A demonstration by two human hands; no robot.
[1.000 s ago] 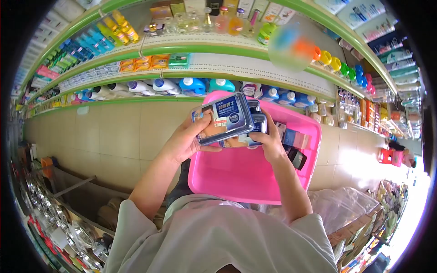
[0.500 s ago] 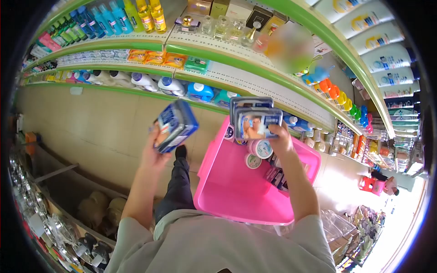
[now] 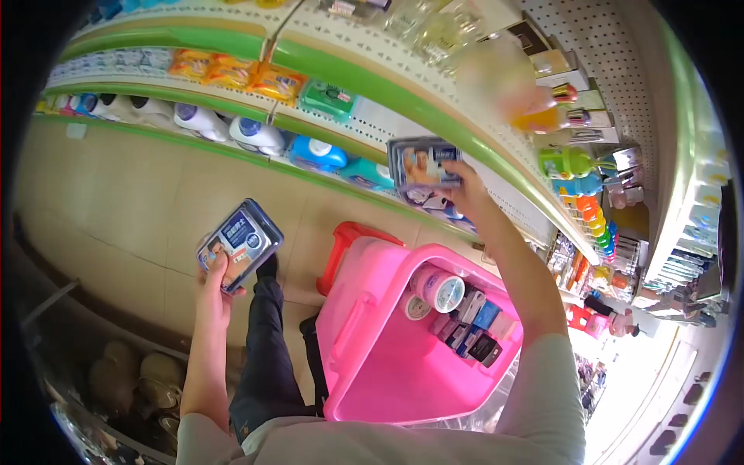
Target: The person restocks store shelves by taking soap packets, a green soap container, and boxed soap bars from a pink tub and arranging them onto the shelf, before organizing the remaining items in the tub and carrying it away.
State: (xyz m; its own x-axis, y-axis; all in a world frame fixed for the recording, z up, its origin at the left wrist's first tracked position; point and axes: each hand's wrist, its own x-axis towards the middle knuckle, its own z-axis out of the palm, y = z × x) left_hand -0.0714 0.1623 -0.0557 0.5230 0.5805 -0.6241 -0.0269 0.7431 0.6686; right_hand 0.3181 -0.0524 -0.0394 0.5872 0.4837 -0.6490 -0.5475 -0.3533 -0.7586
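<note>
My left hand (image 3: 219, 280) is closed around a dark blue plastic box (image 3: 244, 236) with a printed white-and-blue label, held tilted above the tiled floor. My right hand (image 3: 465, 190) grips a similar clear-lidded box (image 3: 422, 164) with a picture of people on its face. That box is at the front of the lower shelf (image 3: 496, 174); whether a second box lies behind it I cannot tell. Below my right arm stands a pink plastic tub (image 3: 364, 341). Inside it are round white containers (image 3: 448, 294) and several small boxes (image 3: 484, 350).
Orange packets (image 3: 232, 74) and a green package (image 3: 329, 99) sit on the middle shelf. Blue and white bottles (image 3: 316, 153) line the bottom shelf. A red stool (image 3: 332, 260) is beside the tub. Straw-coloured hats (image 3: 160, 380) lie at lower left, with colourful bottles (image 3: 577, 186) at right.
My right hand has lifted its box up toward the shelf. My left hand has moved lower and left, its box turned label up. The camera view has shifted closer to the shelves.
</note>
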